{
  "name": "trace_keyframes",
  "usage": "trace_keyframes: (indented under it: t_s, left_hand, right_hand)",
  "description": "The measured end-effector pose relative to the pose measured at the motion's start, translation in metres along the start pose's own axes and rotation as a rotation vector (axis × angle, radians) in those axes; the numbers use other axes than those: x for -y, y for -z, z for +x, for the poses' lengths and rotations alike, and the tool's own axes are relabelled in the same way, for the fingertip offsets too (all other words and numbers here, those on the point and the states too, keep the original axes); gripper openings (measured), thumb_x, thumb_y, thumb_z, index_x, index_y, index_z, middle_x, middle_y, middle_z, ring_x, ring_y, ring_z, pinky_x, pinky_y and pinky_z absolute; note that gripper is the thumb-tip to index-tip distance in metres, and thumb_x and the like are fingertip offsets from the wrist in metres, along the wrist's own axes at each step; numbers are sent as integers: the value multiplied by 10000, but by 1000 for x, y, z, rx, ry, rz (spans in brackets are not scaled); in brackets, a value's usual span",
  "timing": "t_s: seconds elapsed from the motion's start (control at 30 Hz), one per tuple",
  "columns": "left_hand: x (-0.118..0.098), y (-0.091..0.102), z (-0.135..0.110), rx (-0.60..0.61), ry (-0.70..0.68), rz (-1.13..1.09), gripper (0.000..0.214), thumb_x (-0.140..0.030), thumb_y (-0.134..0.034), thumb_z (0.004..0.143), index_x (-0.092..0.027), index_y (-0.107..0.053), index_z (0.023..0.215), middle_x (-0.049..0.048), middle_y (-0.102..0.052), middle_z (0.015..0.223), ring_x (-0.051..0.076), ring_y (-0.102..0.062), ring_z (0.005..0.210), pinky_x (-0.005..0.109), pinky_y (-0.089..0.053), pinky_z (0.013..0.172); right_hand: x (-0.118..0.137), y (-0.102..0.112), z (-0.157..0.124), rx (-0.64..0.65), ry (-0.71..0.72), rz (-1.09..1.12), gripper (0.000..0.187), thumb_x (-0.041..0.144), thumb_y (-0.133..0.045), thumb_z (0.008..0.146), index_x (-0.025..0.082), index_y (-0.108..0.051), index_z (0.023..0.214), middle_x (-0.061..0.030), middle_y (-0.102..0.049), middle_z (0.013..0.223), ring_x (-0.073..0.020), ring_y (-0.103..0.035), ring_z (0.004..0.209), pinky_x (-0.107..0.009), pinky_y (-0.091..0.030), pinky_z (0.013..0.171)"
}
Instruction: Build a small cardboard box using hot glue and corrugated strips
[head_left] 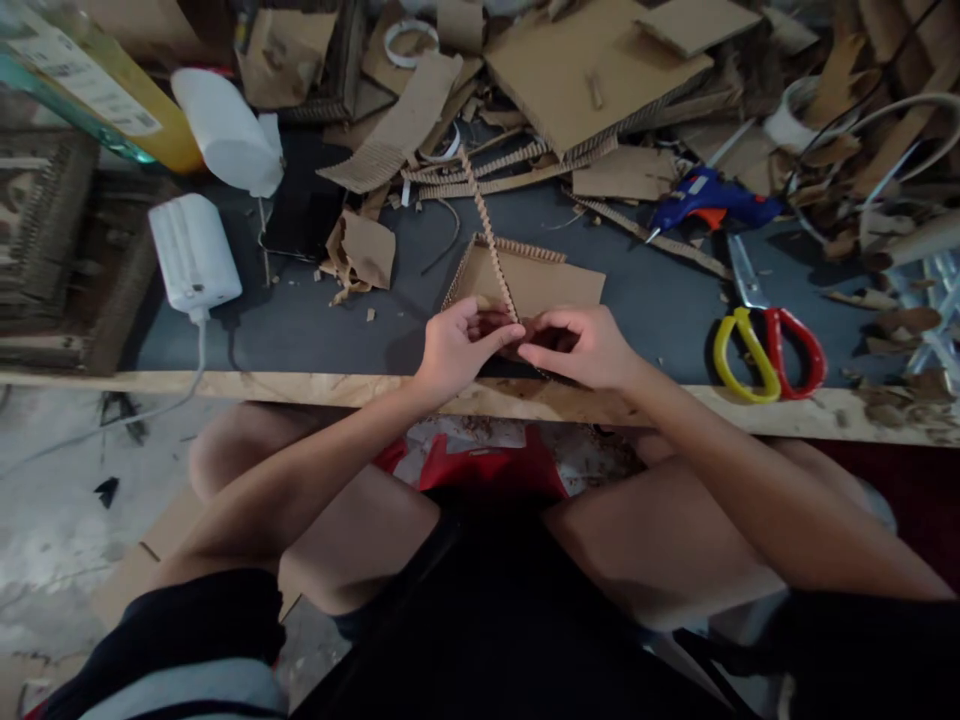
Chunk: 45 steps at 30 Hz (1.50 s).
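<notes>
Between my two hands runs a thin strip of corrugated cardboard (489, 235), its wavy edge showing as it slants up and away to the left. My left hand (466, 345) pinches the strip near its lower end with thumb and fingers. Close beside it, my right hand (581, 345) has thumb and fingertips closed at the same lower end. Behind and beneath the hands lies a flat cardboard piece (562, 285) with corrugated strips standing along its left and far edges. The hands cover its near part.
Scissors (769, 350) with yellow and red handles and a blue glue gun (712, 200) lie to the right. At left are a white power adapter (195, 255), a white bottle (229, 130) and a dark phone (304, 215). Cardboard sheets (585, 70) and scraps pile up at the back.
</notes>
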<state>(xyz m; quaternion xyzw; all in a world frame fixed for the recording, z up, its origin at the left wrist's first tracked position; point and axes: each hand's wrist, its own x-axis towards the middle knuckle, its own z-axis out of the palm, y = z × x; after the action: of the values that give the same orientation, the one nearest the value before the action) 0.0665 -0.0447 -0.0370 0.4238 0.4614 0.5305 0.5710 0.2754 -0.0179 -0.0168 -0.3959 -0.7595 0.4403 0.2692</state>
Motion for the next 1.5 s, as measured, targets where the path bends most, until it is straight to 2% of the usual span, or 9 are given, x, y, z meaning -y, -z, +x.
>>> trace_keyframes:
  t_s: [0.3, 0.43, 0.6, 0.7, 0.87, 1.13, 1.27, 1.4, 1.5]
  left_hand:
    - [-35, 2, 26, -27, -95, 116, 381, -534, -891, 893, -254, -720, 1088, 32, -832, 1034, 168, -819, 827, 268, -686, 724]
    - [-53, 38, 37, -105, -196, 162, 426, -555, -957, 852, -260, -754, 1082, 21, -835, 1013, 148, -792, 760, 238, -649, 647]
    - [-58, 60, 38, -196, 22, 90, 253, -456, -941, 860, -261, -802, 941, 14, -829, 914, 106, -708, 635, 203, -626, 588]
    - [-56, 47, 38, -105, 134, 80, 233, -395, -948, 806, -240, -806, 907, 15, -814, 882, 107, -705, 628, 197, -613, 571]
    - [-56, 23, 41, 1, 41, 147, 272, -438, -920, 886, -226, -780, 982, 25, -812, 935, 126, -749, 675, 210, -607, 591]
    - [-49, 10, 29, 86, 114, 167, 109, -219, -881, 892, -208, -810, 973, 15, -828, 891, 134, -755, 694, 213, -603, 613]
    - [-45, 8, 32, 159, 42, 215, 184, -223, -935, 909, -216, -823, 1055, 15, -825, 929, 170, -797, 766, 249, -627, 664]
    - [-32, 9, 37, 171, 0, 188, 212, -200, -984, 872, -203, -821, 1009, 17, -840, 926, 187, -824, 837, 255, -671, 733]
    - [-21, 6, 38, 194, 24, 150, 219, -208, -993, 866, -187, -804, 974, 9, -842, 880, 173, -830, 813, 249, -693, 751]
  right_hand:
    - [-4, 13, -15, -115, 7, 0, 666, 813, -559, 1058, 211, -809, 917, -77, -769, 875, -183, -669, 687, -308, -504, 613]
    - [-17, 23, -14, -123, 189, -244, 435, 620, -759, 998, 236, -835, 1188, -120, -823, 1206, -322, -781, 1095, -493, -609, 1001]
    - [-26, 26, -2, 1, 145, -458, 631, 436, -820, 956, 226, -697, 1539, -154, -627, 1628, -403, -597, 1515, -639, -491, 1266]
    - [-25, 26, 2, -51, 81, -537, 504, 424, -773, 999, 238, -744, 1467, -130, -670, 1581, -400, -635, 1476, -641, -517, 1249]
    - [-23, 25, -4, -46, 100, -570, 468, 398, -680, 1047, 246, -718, 1487, -98, -638, 1621, -358, -649, 1466, -603, -521, 1261]
    - [-26, 28, -5, -10, 115, -519, 468, 308, -670, 988, 271, -748, 1448, -72, -672, 1585, -368, -625, 1485, -623, -526, 1248]
    - [-28, 23, -1, -115, 124, -509, 382, 256, -670, 975, 264, -811, 1330, -106, -749, 1455, -398, -679, 1390, -636, -526, 1216]
    - [-18, 16, 5, -304, 113, -366, 248, 349, -676, 1012, 226, -854, 1134, -110, -830, 1112, -327, -778, 1056, -515, -615, 1003]
    - [-6, 12, 10, -309, 63, -132, 299, 464, -734, 972, 206, -863, 1050, -68, -806, 913, -224, -721, 785, -366, -586, 743]
